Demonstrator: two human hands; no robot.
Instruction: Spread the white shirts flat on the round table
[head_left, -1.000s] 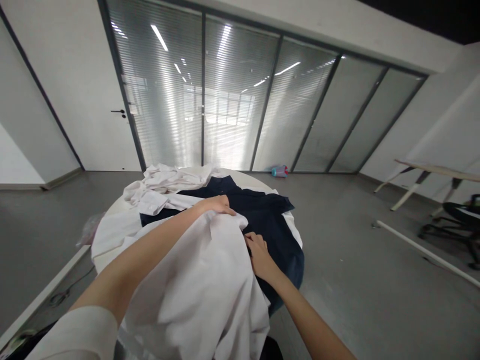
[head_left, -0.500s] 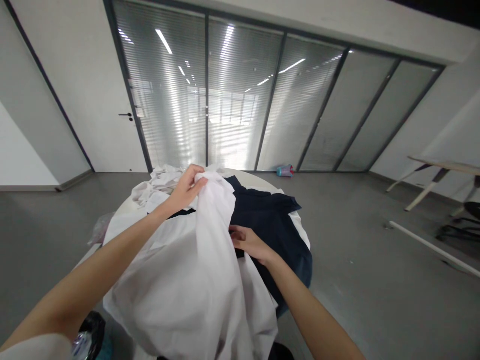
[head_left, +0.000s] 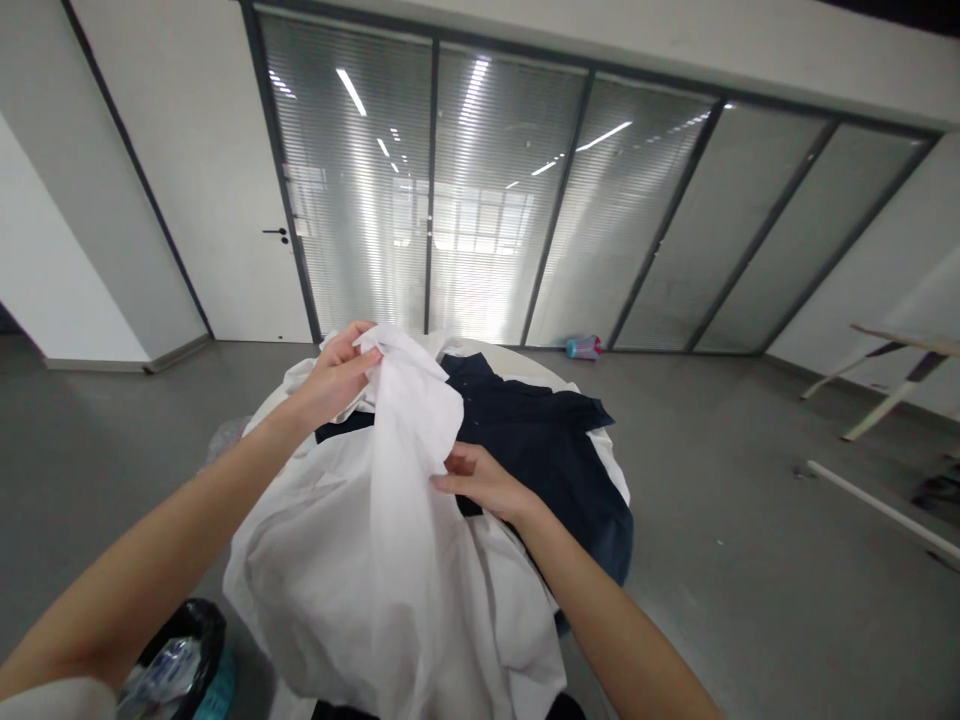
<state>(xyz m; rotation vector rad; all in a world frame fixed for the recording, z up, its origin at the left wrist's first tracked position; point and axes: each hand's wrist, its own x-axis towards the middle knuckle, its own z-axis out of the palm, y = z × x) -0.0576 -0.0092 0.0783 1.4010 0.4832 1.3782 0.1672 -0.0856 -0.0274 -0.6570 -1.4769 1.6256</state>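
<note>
two bare hands at a white garment, round tabletop

left hand [head_left: 341, 374]: grip closed on the upper part of the white garment [head_left: 337, 560], with the cloth pinched between thumb and fingers and raised into a fold. right hand [head_left: 484, 482]: positioned at the right edge of that fold, thumb against the cloth, fingers curled and partly hidden; whether this grip is closed on the cloth cannot be told.

white garment: located at the near side of the tabletop [head_left: 517, 362], draped down toward the wearer, its lower part hanging in loose folds. dark navy garment [head_left: 525, 425]: spread on the tabletop beyond and to the right of the right hand, a collar-like edge at its far end, small buttons visible. white cloth [head_left: 613, 468]: shows from under the right edge of the navy garment. more white fabric [head_left: 298, 376] lies beside the left hand, partly covered by it.

bin [head_left: 217, 690]: stands on the floor [head_left: 750, 610] at lower left, fitted with a black liner [head_left: 204, 625] and containing clear plastic [head_left: 171, 668]. blue and pink item [head_left: 583, 347]: on the floor near the base of the glass partition [head_left: 487, 200]. white bar [head_left: 877, 505]: on the floor at right.
</note>
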